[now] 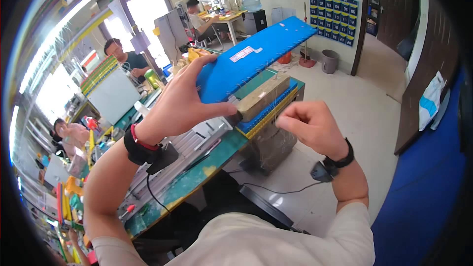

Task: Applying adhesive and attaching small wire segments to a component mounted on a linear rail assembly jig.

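Observation:
A long flat blue board (276, 44) is tilted up over the bench's end, with small wire-like bits along its near edge and a pale label on its face. My left hand (180, 101) grips its near left end, thumb below the edge and fingers over the top. Under it lies a brownish bar-shaped block (263, 98) on a stack of blue and yellow strips (271, 116). Right of that stack my right hand (313, 125) is closed in a pinch, close to thin pale strands. What its fingertips hold is too small to make out.
The green bench (204, 172) carries metal rails (170, 170). Cables run from the black devices on both my wrists. Other people sit working at the left and back. A grey bin (330, 61) stands on the floor by the far wall; a dark door (419, 88) is at the right.

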{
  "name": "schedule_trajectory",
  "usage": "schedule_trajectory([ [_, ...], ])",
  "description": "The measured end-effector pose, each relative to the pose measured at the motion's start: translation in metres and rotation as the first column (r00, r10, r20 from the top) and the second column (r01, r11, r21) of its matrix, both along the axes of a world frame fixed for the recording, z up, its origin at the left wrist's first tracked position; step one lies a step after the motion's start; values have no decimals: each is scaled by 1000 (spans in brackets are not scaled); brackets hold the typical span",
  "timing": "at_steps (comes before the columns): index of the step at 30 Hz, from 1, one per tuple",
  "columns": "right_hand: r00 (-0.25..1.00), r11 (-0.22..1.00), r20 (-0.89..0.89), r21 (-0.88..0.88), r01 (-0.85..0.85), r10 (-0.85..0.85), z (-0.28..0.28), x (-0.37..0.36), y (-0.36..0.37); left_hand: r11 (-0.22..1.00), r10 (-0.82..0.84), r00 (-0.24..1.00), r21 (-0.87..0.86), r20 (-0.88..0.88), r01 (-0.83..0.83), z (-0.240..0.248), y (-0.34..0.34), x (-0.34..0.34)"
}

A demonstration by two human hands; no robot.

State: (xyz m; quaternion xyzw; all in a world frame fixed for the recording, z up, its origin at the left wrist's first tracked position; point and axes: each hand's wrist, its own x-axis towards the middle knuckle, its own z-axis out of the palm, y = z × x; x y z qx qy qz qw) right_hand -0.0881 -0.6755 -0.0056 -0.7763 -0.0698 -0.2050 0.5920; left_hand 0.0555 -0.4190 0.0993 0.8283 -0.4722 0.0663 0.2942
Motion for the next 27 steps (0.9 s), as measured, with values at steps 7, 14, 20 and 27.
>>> schedule_trajectory([
  [7, 903, 943, -355, 306, -134, 243, 11, -49, -55, 991, 128, 990, -29, -56, -129, -31, 14, 39],
  [14, 877, 900, -375, 416, -131, 301, 7, -92, -81, 974, 199, 978, -101, -70, -205, -50, 19, 65],
  [20, 940, 945, -319, 328, -11, 122, 0, -123, -80, 978, 182, 983, -101, -37, -184, -60, 25, 60],
  [27, 991, 983, -14, 127, 135, -134, 19, -110, -62, 994, 108, 994, -9, 28, -108, -77, 21, 8],
])
